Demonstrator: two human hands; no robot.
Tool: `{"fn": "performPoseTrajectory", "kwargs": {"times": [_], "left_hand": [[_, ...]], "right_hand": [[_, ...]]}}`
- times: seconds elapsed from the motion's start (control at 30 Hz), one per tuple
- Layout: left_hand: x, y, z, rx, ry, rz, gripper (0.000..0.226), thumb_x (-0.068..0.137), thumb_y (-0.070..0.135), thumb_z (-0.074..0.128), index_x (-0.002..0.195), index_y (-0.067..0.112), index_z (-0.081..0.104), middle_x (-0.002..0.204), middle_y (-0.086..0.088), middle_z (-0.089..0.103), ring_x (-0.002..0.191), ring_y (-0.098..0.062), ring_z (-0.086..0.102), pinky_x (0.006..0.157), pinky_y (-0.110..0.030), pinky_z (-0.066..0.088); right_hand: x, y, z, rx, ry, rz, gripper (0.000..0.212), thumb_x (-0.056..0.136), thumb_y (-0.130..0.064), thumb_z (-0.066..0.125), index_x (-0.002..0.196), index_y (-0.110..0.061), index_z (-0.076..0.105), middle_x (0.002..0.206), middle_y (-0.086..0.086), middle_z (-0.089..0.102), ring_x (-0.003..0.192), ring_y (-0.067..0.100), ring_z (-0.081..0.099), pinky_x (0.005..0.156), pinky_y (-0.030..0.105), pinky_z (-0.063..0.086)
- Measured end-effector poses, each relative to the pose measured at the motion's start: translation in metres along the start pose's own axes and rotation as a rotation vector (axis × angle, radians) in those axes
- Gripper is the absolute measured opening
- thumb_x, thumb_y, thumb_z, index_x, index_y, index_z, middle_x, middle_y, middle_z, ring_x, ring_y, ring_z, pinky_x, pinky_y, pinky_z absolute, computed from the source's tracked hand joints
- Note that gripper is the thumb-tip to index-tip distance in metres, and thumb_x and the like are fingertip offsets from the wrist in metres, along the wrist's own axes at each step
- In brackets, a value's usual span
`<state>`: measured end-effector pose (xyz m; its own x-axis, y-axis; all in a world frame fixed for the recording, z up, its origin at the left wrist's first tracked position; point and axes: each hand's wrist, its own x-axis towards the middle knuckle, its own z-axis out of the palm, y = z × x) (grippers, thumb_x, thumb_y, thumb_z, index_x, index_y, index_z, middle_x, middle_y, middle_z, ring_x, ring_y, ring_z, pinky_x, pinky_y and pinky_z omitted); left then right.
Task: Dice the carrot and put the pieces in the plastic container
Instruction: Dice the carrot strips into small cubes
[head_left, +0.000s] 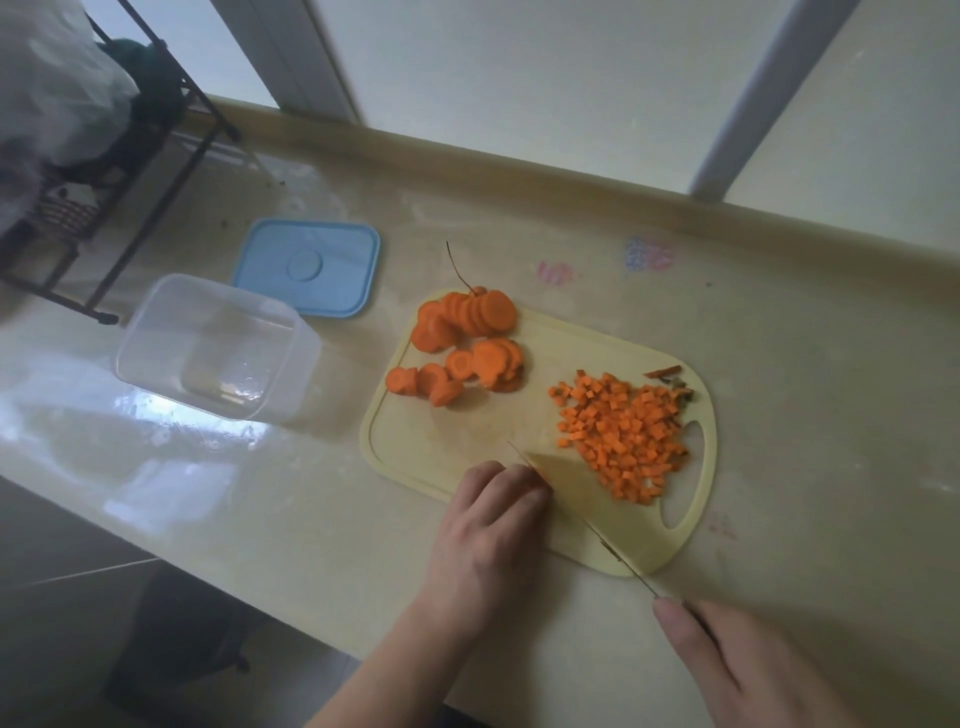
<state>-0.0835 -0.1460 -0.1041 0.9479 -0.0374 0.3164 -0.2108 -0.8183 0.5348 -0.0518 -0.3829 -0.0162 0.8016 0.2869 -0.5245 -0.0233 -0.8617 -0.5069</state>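
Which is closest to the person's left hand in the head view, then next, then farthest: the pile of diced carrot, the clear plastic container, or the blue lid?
From the left hand:
1. Diced carrot, just to its right on the cutting board.
2. Clear plastic container, off the board to the left, empty.
3. Blue lid, behind the container, nearer the wall.

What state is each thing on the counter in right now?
Container: open, empty.
Lid: off, flat beside the container.
Carrot slices: uncut rounds, piled on the board's far end.
Carrot dice: heaped on the cutting board.
Knife: edge down on the board.
Left hand: curled against the blade.
Right hand: grips the knife handle.
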Motion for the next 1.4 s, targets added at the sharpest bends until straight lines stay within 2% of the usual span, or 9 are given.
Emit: {"fn": "performPoseTrajectory", "kwargs": {"times": [0.07, 0.23, 0.43, 0.7, 0.87, 1.1, 1.2, 1.27, 1.4], "left_hand": [[0.001, 0.001, -0.001, -0.011, 0.009, 0.006, 0.019, 0.092, 0.006, 0.071, 0.111, 0.006, 0.074, 0.122, -0.007, 0.067, 0.105, -0.033, 0.06, 0.095, -0.035, 0.049], [0.005, 0.003, -0.003, -0.005, 0.045, 0.021, 0.017, 0.091, 0.008, 0.074, 0.108, 0.005, 0.075, 0.116, -0.007, 0.066, 0.099, -0.032, 0.061, 0.091, -0.035, 0.051], [0.003, 0.004, -0.006, 0.016, 0.04, 0.008, 0.018, 0.09, 0.008, 0.077, 0.107, 0.004, 0.074, 0.11, -0.008, 0.063, 0.099, -0.031, 0.059, 0.092, -0.033, 0.051], [0.005, 0.006, -0.007, -0.016, 0.02, -0.001, 0.013, 0.089, 0.006, 0.075, 0.102, 0.004, 0.073, 0.117, -0.008, 0.065, 0.105, -0.03, 0.059, 0.095, -0.034, 0.05], [0.004, 0.002, -0.007, -0.029, 0.004, 0.008, 0.022, 0.087, 0.002, 0.075, 0.109, 0.005, 0.073, 0.119, -0.006, 0.063, 0.108, -0.031, 0.058, 0.097, -0.034, 0.049], [0.006, 0.004, -0.008, -0.034, 0.022, 0.005, 0.019, 0.087, 0.003, 0.076, 0.105, 0.004, 0.074, 0.118, -0.007, 0.064, 0.106, -0.03, 0.058, 0.098, -0.034, 0.048], [0.006, 0.004, -0.007, -0.038, 0.022, 0.005, 0.016, 0.088, 0.003, 0.075, 0.104, 0.004, 0.073, 0.119, -0.007, 0.064, 0.108, -0.029, 0.057, 0.098, -0.034, 0.049], [0.006, 0.005, -0.006, -0.032, 0.036, 0.006, 0.013, 0.089, 0.003, 0.073, 0.102, 0.003, 0.074, 0.117, -0.009, 0.066, 0.108, -0.029, 0.057, 0.098, -0.035, 0.049], [0.007, 0.005, -0.006, -0.041, 0.058, -0.001, 0.015, 0.085, 0.0, 0.077, 0.1, 0.003, 0.074, 0.113, -0.01, 0.068, 0.105, -0.028, 0.059, 0.096, -0.037, 0.05]], "right_hand": [[0.006, -0.006, 0.001, -0.003, 0.001, -0.012, 0.09, 0.068, -0.079, 0.01, 0.083, -0.009, 0.065, 0.082, 0.005, 0.07, 0.085, 0.005, 0.058, 0.073, 0.025, 0.045], [0.036, -0.016, 0.008, 0.076, -0.025, -0.15, 0.083, 0.077, -0.084, 0.01, 0.06, -0.012, 0.047, 0.066, -0.006, 0.06, 0.057, 0.01, 0.055, 0.057, 0.035, 0.038], [0.032, -0.009, 0.001, 0.108, -0.003, -0.139, 0.088, 0.074, -0.089, 0.01, 0.061, -0.009, 0.045, 0.053, -0.002, 0.051, 0.051, 0.01, 0.052, 0.052, 0.027, 0.035], [0.017, -0.008, 0.005, 0.088, 0.009, -0.151, 0.09, 0.073, -0.09, 0.007, 0.067, -0.012, 0.051, 0.063, -0.003, 0.06, 0.057, 0.005, 0.058, 0.057, 0.026, 0.041], [0.009, -0.007, 0.002, 0.046, 0.062, -0.157, 0.087, 0.073, -0.09, 0.003, 0.066, -0.02, 0.055, 0.076, -0.018, 0.062, 0.067, -0.002, 0.057, 0.067, 0.024, 0.043], [0.004, -0.005, -0.001, 0.043, -0.011, -0.022, 0.112, 0.054, -0.099, -0.006, 0.074, -0.01, 0.06, 0.077, 0.0, 0.066, 0.074, 0.006, 0.059, 0.069, 0.026, 0.045], [0.007, -0.007, 0.003, 0.041, 0.007, -0.011, 0.102, 0.066, -0.091, -0.001, 0.076, -0.012, 0.063, 0.075, 0.0, 0.063, 0.078, 0.008, 0.061, 0.073, 0.031, 0.048], [0.016, -0.012, 0.007, 0.042, -0.002, -0.08, 0.096, 0.069, -0.09, -0.002, 0.07, -0.015, 0.057, 0.075, -0.006, 0.062, 0.07, 0.007, 0.059, 0.068, 0.036, 0.047], [0.036, -0.022, 0.014, 0.05, 0.012, -0.171, 0.08, 0.079, -0.083, 0.006, 0.063, -0.017, 0.049, 0.06, 0.002, 0.058, 0.061, 0.01, 0.056, 0.062, 0.04, 0.043]]}}
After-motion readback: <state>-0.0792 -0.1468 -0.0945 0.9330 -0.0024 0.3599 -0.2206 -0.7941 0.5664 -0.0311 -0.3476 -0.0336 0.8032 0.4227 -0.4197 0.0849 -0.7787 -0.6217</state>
